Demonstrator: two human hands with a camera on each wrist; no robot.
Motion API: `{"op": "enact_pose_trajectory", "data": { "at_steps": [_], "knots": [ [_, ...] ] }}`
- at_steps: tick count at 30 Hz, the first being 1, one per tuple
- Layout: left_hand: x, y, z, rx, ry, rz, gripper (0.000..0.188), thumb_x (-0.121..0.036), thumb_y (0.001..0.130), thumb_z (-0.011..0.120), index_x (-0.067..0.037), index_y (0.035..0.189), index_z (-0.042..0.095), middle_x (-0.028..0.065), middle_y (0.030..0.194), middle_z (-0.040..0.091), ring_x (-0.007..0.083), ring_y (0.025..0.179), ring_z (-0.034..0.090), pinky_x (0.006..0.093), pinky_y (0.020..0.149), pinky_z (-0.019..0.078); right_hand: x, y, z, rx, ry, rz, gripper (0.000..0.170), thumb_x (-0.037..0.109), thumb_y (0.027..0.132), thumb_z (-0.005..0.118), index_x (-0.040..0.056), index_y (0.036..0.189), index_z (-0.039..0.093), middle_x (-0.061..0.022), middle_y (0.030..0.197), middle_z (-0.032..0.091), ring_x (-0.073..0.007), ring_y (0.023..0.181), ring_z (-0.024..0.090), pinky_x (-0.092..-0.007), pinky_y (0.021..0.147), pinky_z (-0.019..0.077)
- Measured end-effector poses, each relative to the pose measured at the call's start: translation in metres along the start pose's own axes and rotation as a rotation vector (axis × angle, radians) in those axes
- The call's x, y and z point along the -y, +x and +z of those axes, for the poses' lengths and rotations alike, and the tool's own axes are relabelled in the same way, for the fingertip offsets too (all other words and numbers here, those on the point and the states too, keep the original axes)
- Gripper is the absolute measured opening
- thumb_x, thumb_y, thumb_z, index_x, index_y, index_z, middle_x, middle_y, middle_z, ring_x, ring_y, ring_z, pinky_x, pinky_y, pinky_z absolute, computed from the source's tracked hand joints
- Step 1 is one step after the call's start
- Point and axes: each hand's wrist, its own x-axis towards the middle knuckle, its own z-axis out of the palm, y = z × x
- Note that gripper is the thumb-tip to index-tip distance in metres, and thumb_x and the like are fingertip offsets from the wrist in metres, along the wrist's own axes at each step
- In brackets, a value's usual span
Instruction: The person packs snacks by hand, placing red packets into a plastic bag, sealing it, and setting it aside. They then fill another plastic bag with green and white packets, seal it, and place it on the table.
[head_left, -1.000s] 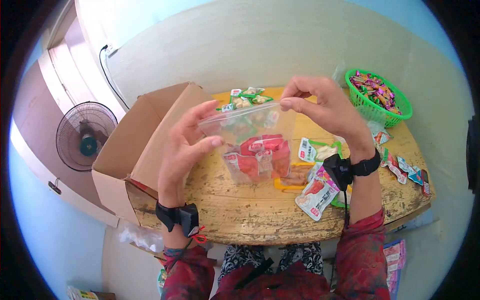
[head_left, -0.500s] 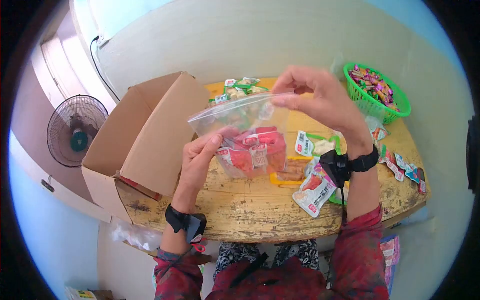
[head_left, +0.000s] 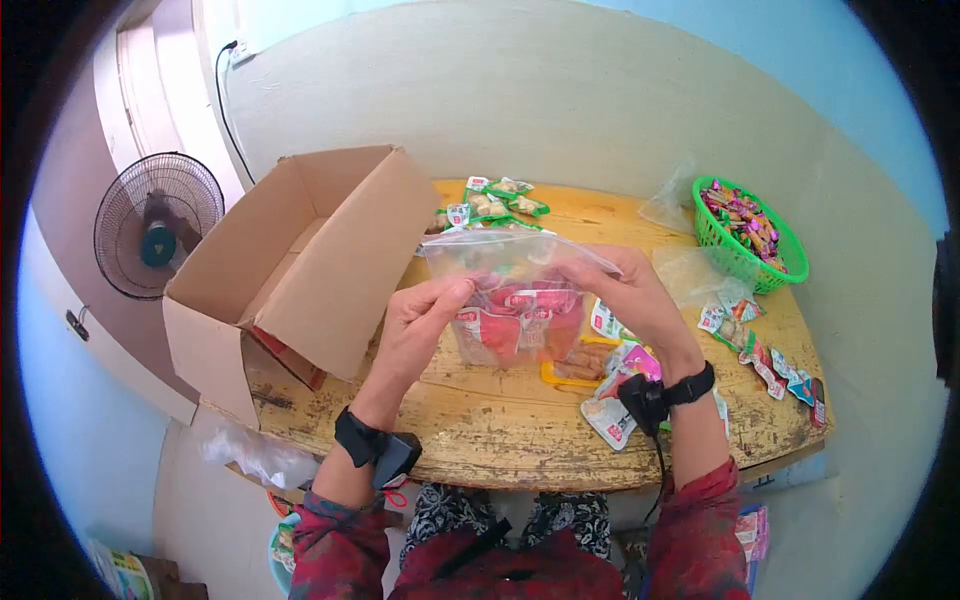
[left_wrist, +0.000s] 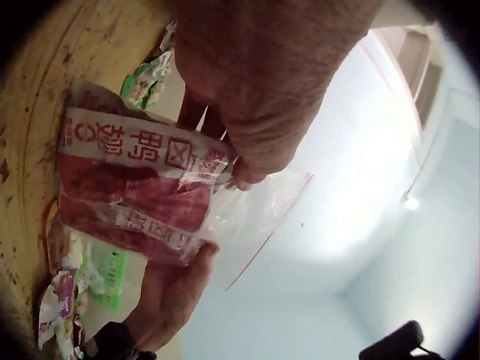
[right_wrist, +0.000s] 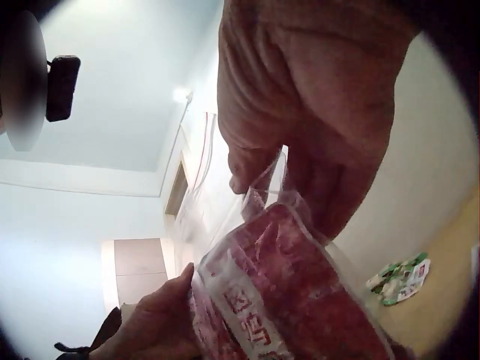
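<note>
Both hands hold a clear zip bag [head_left: 470,345] with red snack packets [head_left: 535,312] inside, raised over the table. My left hand [head_left: 415,325] pinches the bag's left side below the zip edge, thumb on the front. On the other side my right hand [head_left: 635,300] grips the bag near its upper right, its fingertips partly behind the film. The left wrist view shows the red packets [left_wrist: 135,187] upright in the bag between the two hands. In the right wrist view, film is bunched between thumb and fingers of the right hand [right_wrist: 315,112].
An empty cardboard box [head_left: 330,260] stands at the left of the worn table [head_left: 480,430]. Green-edged packets [head_left: 490,205] lie at the back. Right of the bag are more packets [head_left: 610,415]. A green basket [head_left: 790,280] of wrapped sweets stands back right, beside loose plastic film.
My right hand has come down from the bag's top edge to its upper right side. My left hand, earlier spread at the bag's edge, now pinches its left side.
</note>
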Motion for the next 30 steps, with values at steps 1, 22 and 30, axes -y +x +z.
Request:
{"op": "enact_pose_trajectory", "data": {
  "at_steps": [1, 22, 30],
  "knots": [
    [0.002, 0.0, 0.001, 0.005, -0.003, 0.018, 0.031, -0.019, 0.106, 0.059, 0.003, 0.124, 0.072, 0.0103, 0.118, 0.075, 0.0138, 0.11, 0.067, 0.0315, 0.099, 0.0527, -0.002, -0.003, 0.002, -0.032, 0.02, -0.018, 0.031, 0.025, 0.105, 0.06, -0.0008, 0.111, 0.076, -0.0024, 0.098, 0.075, -0.0091, 0.093, 0.066, -0.0279, 0.084, 0.0527],
    [-0.016, -0.009, 0.025, -0.264, -0.057, -0.007, 0.073, -0.004, 0.099, 0.064, 0.001, 0.161, 0.026, 0.0084, 0.104, 0.074, 0.0094, 0.095, 0.068, 0.0242, 0.085, 0.0541, -0.018, -0.009, 0.03, -0.373, 0.173, 0.101, 0.022, 0.021, 0.101, 0.067, 0.0003, 0.093, 0.069, 0.0024, 0.081, 0.067, -0.0038, 0.073, 0.057, -0.0234, 0.064, 0.0454],
    [-0.017, -0.012, 0.027, -0.29, 0.071, 0.035, 0.054, -0.003, 0.1, 0.06, -0.003, 0.152, 0.049, 0.0024, 0.101, 0.072, 0.0066, 0.094, 0.064, 0.0225, 0.085, 0.0499, -0.037, -0.006, 0.025, -0.301, 0.293, 0.213, 0.02, 0.014, 0.097, 0.069, 0.0014, 0.113, 0.066, 0.002, 0.079, 0.068, -0.0036, 0.066, 0.058, -0.0226, 0.058, 0.0455]
  ]
}}
